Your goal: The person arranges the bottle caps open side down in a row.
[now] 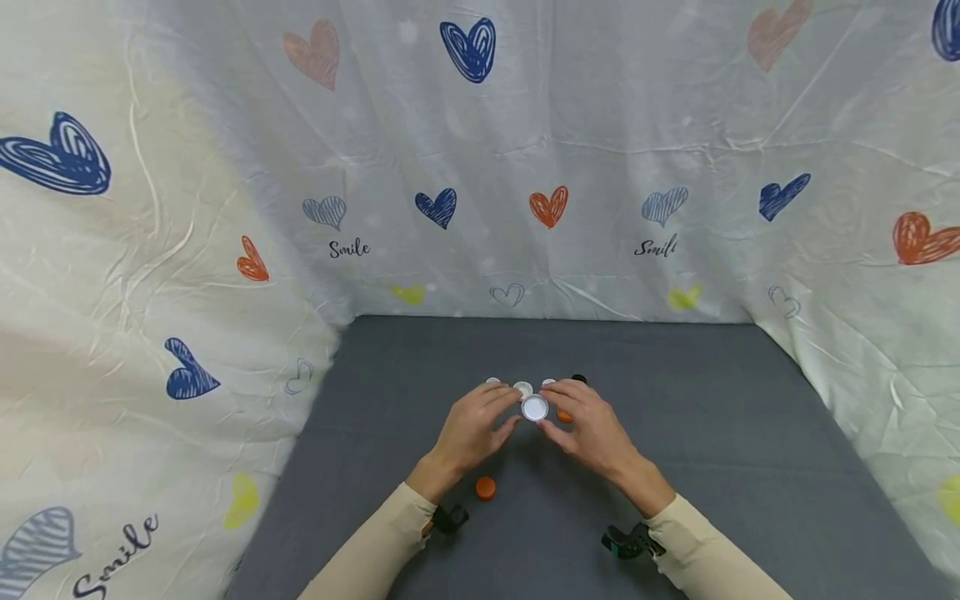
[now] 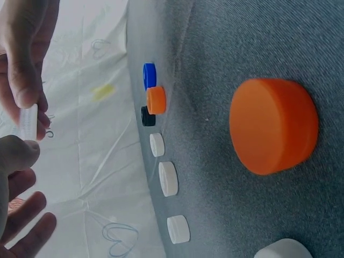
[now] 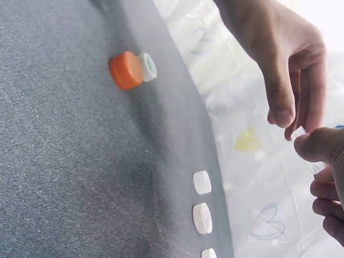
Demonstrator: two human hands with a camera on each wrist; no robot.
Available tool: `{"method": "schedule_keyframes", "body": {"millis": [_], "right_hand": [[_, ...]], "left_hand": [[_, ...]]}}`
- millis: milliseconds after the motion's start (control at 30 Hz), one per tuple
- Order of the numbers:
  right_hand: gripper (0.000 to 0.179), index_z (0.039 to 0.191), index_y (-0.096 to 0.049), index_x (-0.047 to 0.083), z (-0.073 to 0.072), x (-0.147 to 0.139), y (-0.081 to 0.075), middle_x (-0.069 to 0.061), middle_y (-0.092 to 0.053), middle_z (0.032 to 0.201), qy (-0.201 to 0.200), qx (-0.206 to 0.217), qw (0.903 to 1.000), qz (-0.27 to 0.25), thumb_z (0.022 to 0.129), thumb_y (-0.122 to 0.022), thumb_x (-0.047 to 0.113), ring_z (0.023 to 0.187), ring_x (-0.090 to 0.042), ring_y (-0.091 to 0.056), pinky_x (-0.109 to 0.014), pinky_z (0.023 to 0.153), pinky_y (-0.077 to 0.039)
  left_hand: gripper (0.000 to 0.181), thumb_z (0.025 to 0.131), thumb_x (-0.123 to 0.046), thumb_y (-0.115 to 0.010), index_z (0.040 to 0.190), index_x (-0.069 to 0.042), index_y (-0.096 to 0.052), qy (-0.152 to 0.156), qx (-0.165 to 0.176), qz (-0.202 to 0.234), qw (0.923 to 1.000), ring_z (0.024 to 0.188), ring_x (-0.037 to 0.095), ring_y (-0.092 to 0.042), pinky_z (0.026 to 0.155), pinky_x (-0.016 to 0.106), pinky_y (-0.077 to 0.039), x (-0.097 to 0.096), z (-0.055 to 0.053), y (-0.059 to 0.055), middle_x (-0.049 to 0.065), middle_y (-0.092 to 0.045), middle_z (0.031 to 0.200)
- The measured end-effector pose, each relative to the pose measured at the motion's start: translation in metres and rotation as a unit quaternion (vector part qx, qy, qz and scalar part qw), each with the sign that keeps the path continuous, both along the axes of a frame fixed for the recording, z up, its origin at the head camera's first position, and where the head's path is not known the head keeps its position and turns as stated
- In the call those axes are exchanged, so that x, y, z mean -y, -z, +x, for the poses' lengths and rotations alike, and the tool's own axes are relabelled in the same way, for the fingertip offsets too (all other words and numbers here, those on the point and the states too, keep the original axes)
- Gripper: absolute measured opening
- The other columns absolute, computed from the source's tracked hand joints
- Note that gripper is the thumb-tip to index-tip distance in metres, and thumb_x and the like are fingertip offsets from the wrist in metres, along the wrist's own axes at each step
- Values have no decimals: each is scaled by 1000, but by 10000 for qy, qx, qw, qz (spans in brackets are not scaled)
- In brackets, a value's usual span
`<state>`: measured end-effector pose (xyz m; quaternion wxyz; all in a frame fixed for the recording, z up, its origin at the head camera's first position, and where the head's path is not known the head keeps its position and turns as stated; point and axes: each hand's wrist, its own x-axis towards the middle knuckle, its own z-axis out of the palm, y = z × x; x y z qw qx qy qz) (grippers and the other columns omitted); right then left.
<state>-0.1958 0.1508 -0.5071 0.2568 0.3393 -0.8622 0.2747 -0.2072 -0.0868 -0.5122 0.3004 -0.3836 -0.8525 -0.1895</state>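
Both hands meet over the middle of the table around a white bottle cap point(image 1: 535, 407), raised with its round face toward the head camera. Thumb and fingers of my right hand point(image 1: 592, 429) pinch its right edge. On the opposite edge are the thumb and fingertips of my left hand point(image 1: 472, 429); its other fingers fan out in the left wrist view. Seen edge-on there, the cap point(image 2: 28, 122) shows a ribbed side. An orange cap point(image 1: 485, 488) lies on the table beside the left wrist.
Beyond the hands, a row on the grey cloth point(image 1: 420, 358) includes several white caps point(image 2: 168, 178), a black cap point(image 2: 148, 116), another orange cap point(image 2: 156, 100) and a blue cap point(image 2: 149, 76). One more white cap point(image 3: 149, 67) sits behind the nearer orange one. Printed curtains point(image 1: 487, 150) enclose the table.
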Motion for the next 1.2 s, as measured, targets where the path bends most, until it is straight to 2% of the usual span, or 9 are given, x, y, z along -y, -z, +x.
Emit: {"method": "schedule_keyframes", "body": {"millis": [133, 367, 533, 700, 833, 967, 1067, 1200], "right_hand": [[45, 119, -73, 6, 1, 0, -1, -8, -69, 123, 34, 79, 10000, 9, 82, -84, 27, 116, -25, -62, -46, 91, -55], [43, 122, -71, 6, 3, 0, -3, -7, -68, 125, -11, 216, 9998, -10, 86, -80, 28, 118, -25, -61, -47, 93, -54], [40, 122, -72, 10, 5, 1, -4, -4, -68, 126, -142, 424, 9990, -71, 89, -77, 31, 121, -21, -60, -41, 89, -57], [38, 124, -71, 13, 7, 1, -2, -4, -67, 128, -189, 531, 9984, -93, 92, -73, 34, 122, -20, -59, -36, 84, -59], [39, 126, -70, 14, 6, -1, -5, -3, -67, 127, -198, 430, 9988, -121, 91, -75, 31, 120, -20, -60, -40, 89, -57], [42, 125, -70, 13, 4, -1, -7, -5, -68, 126, -242, 267, 9992, -143, 87, -80, 26, 119, -22, -61, -45, 93, -54], [45, 126, -70, 12, 4, -2, -8, -5, -68, 126, -247, 228, 9994, -115, 84, -82, 25, 121, -22, -60, -46, 95, -53], [47, 127, -69, 10, 3, -3, -9, -6, -67, 128, -276, 182, 9994, -39, 84, -83, 25, 122, -23, -60, -44, 98, -53]], "left_hand": [[49, 76, -19, -89, 121, -10, -72, 95, -314, -36, 9995, 111, 19, -67, 100, 34, -52, 0, 0, 2, 2, -73, 118], [49, 76, -18, -89, 121, -8, -72, 255, -630, -28, 9977, 113, 19, -67, 101, 34, -52, 0, -1, 2, 4, -73, 119], [47, 76, -18, -89, 119, -7, -73, 383, -709, 72, 9967, 111, 19, -68, 101, 34, -52, 0, 0, 1, 4, -74, 116], [36, 83, -18, -83, 116, -7, -75, 569, -659, 249, 9959, 108, 19, -69, 100, 33, -52, 0, -1, 1, 4, -75, 113], [29, 88, -19, -79, 114, -7, -75, 594, -455, 404, 9964, 103, 16, -69, 95, 30, -54, 1, -1, 3, 2, -76, 109], [26, 89, -21, -78, 112, -9, -75, 538, 62, 714, 9960, 99, 12, -69, 87, 26, -56, 1, 0, 6, 0, -76, 105], [23, 88, -20, -79, 109, -10, -76, 518, 508, 1073, 9916, 94, 11, -71, 81, 24, -57, 0, 0, 7, -1, -76, 103], [17, 89, -20, -78, 104, -11, -76, 504, 943, 1526, 9825, 84, 8, -71, 73, 23, -58, 0, -1, 8, -1, -76, 98]]}}
